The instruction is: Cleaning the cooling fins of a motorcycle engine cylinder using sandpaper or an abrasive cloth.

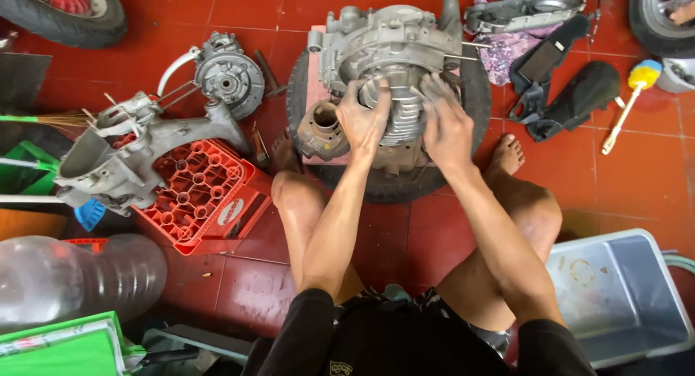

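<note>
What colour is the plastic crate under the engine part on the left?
The crate is red, with a white patch on its side; the head view shows it.
</note>
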